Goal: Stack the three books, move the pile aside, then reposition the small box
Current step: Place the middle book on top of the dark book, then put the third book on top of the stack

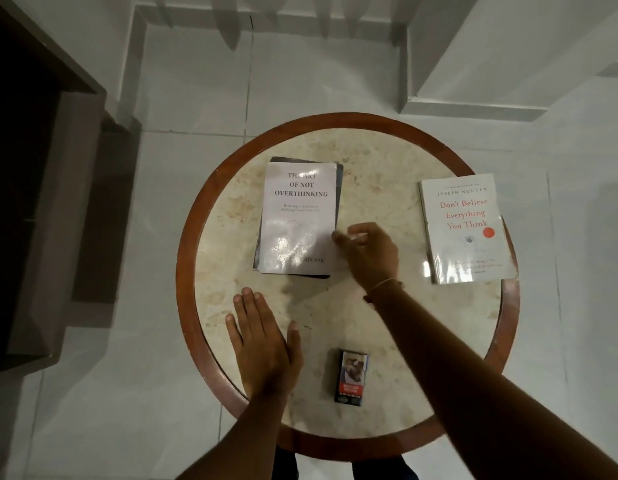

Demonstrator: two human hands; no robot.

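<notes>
White book (298, 216) titled "The Art of Not Overthinking" flat atop a darker book (339, 188), left of centre on the round marble table (369, 161); third book (463, 230) at the right rim, well apart. Small box (350, 377) near the front edge, between the forearms. Right hand (368, 252) empty, fingers loosely curled, at the white book's lower right corner; left hand (262, 337) flat, fingers straight, empty.

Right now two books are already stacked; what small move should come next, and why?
Probably the right hand should go right and pick up the red-titled book, which lies alone at the table's right edge. The white book already rests on a dark book, and both hands are empty.
</notes>
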